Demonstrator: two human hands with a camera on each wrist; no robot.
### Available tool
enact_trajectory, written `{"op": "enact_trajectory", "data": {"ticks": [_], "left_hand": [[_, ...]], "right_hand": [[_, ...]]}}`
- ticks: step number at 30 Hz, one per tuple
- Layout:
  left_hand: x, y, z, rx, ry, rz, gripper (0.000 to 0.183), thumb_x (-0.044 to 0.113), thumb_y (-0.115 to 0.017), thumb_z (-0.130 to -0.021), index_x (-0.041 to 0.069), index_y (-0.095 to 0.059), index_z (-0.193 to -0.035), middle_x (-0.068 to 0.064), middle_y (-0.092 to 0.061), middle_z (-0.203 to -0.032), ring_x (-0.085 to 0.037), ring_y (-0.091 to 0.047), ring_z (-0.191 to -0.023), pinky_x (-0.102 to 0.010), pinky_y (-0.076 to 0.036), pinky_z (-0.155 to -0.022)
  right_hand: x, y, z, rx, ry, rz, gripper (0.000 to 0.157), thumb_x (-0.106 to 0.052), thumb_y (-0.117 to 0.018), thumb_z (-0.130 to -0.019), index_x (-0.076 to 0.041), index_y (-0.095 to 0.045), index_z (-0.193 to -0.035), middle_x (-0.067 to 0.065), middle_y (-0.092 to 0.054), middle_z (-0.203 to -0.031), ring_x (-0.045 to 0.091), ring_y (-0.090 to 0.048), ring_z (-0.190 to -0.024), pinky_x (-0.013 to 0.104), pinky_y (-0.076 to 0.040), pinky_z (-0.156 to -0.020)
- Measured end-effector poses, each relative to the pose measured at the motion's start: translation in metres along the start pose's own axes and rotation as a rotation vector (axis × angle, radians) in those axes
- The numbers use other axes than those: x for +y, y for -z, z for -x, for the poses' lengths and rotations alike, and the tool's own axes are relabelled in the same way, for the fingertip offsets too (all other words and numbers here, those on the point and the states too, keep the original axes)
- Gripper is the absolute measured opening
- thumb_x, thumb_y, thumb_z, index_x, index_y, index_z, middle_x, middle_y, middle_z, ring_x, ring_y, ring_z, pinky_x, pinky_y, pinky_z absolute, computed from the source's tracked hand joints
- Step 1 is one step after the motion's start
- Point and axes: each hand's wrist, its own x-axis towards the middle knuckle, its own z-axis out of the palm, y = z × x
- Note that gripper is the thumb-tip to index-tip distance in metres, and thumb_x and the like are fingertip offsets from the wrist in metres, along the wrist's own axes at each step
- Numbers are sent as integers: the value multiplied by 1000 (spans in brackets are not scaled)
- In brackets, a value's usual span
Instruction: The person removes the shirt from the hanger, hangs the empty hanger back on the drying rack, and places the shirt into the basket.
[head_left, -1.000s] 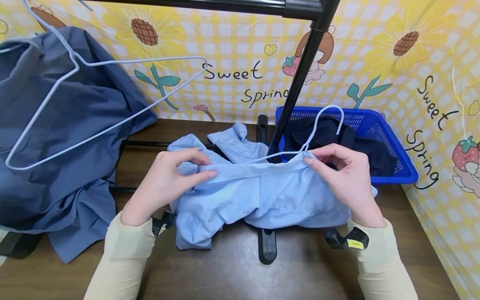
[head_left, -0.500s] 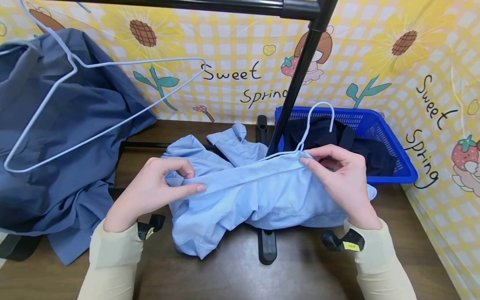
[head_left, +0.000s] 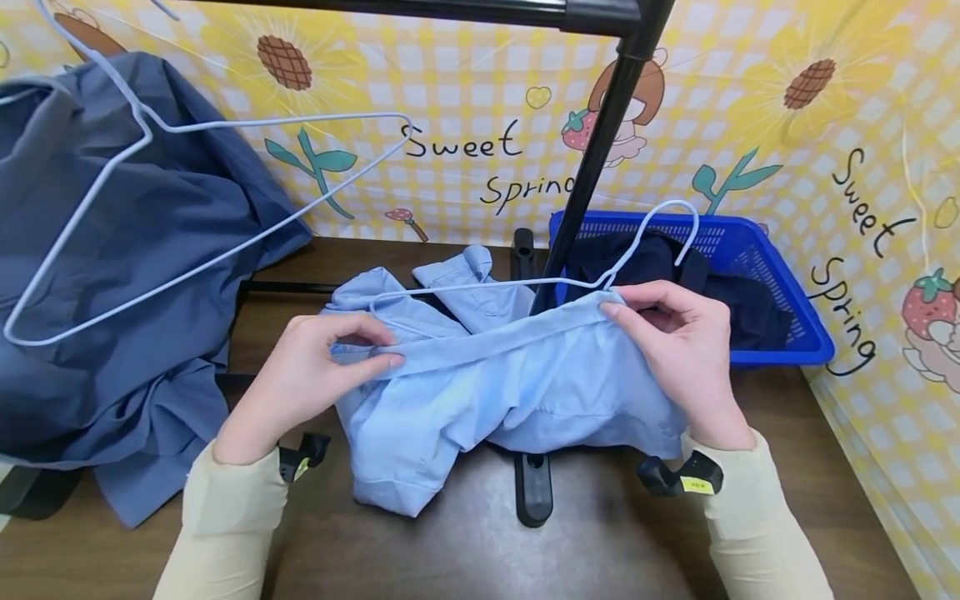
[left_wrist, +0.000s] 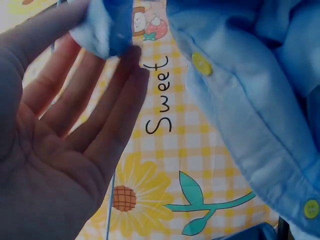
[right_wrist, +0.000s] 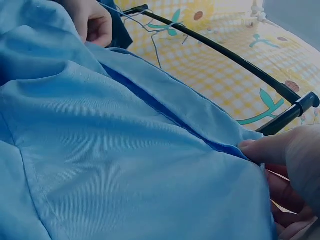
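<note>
Pinch of left hand (head_left: 318,367) and right hand (head_left: 678,346) on opposite ends of folded edge (head_left: 495,340) of pale-blue shirt (head_left: 540,392), before black rack (head_left: 600,150); pale hanger (head_left: 480,286) apparently half fitted, right end hidden, perhaps inside, left end bare and seemingly not yet inserted; blue basket (head_left: 813,333) beyond.

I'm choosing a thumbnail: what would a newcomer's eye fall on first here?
Probably the light-blue shirt, front and centre, its edge pinched by the left hand and right hand, a pale hanger showing beyond it. Next comes the bright blue basket of dark clothes behind the right hand. The yellow checked backdrop with sunflowers fills the rear.
</note>
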Motion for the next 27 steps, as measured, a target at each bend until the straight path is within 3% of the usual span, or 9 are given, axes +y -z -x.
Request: {"op": "enact_trajectory", "data": {"ticks": [6, 9, 15, 20, 27], "left_hand": [[16, -1, -2, 220, -64, -54, 22, 15, -90, -79, 16, -79, -97, 10, -71, -84, -7, -63, -76, -26, -51, -71], [28, -2, -7, 281, -106, -36, 22, 12, -90, -80, 15, -79, -98, 9, -72, -88, -8, -64, -80, -24, -48, -73], [42, -15, -18, 229, -201, -4, 32, 7, -85, -84, 14, -77, -114, 4, -73, -110, -15, -66, -104, -32, -50, -89], [48, -25, -24, 203, -210, -13, 37, 9, -81, -89, 12, -73, -125, 2, -69, -126, -18, -61, -118, -41, -48, -98], [51, -27, -28, 196, -197, -35, 38, 8, -76, -93, 13, -70, -130, 1, -69, -126, -17, -63, -116, -42, -50, -95]], "right_hand": [[5, -11, 1, -67, -6, 8, 18, 0, -79, -88, -2, -79, -106, 9, -75, -97, 21, -70, -82, 26, -57, -76], [8, -20, 1, -95, 4, 5, 18, 0, -79, -88, -3, -79, -106, 7, -75, -98, 20, -71, -84, 26, -57, -77], [8, -44, 0, -160, 56, 5, 17, -3, -80, -89, -7, -80, -106, -1, -76, -97, 18, -71, -84, 28, -58, -74], [4, -68, -2, -222, 121, 9, 16, -6, -80, -89, -10, -81, -105, -7, -75, -98, 15, -69, -83, 33, -57, -70], [2, -102, -4, -314, 202, -66, 18, -3, -78, -90, -7, -80, -107, -3, -75, -101, 14, -69, -88, 34, -59, -75]]}}
